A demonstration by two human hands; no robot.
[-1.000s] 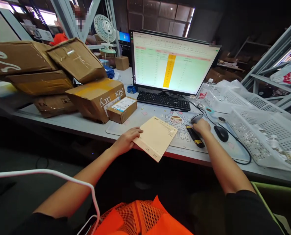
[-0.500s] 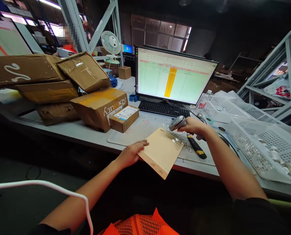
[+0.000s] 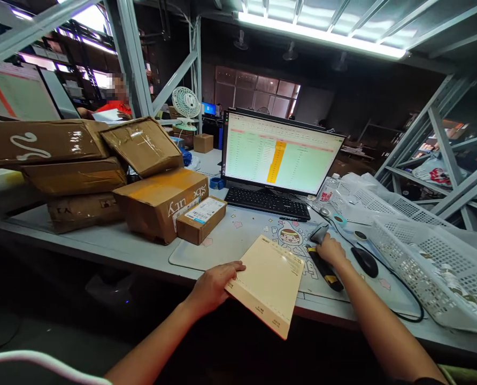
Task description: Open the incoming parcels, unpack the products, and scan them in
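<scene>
My left hand (image 3: pixel 213 283) grips the left edge of a flat tan box (image 3: pixel 268 283) that overhangs the front edge of the desk. My right hand (image 3: pixel 330 250) is closed around a grey barcode scanner (image 3: pixel 317 233), lowered onto the desk mat (image 3: pixel 230 246) beside a black-and-yellow utility knife (image 3: pixel 325 270). A monitor (image 3: pixel 281 153) with a green spreadsheet stands behind a black keyboard (image 3: pixel 267 203).
Taped cardboard parcels (image 3: pixel 142 144) are stacked on the left of the desk, with a small labelled box (image 3: pixel 200 218) in front. A black mouse (image 3: pixel 364 261) and white perforated baskets (image 3: pixel 427 262) lie at the right. Another person (image 3: pixel 116 104) sits far back left.
My right hand, which had raised the scanner over the tan box, has lowered it back to the desk. The view has tilted upward and the box sits nearer the desk edge.
</scene>
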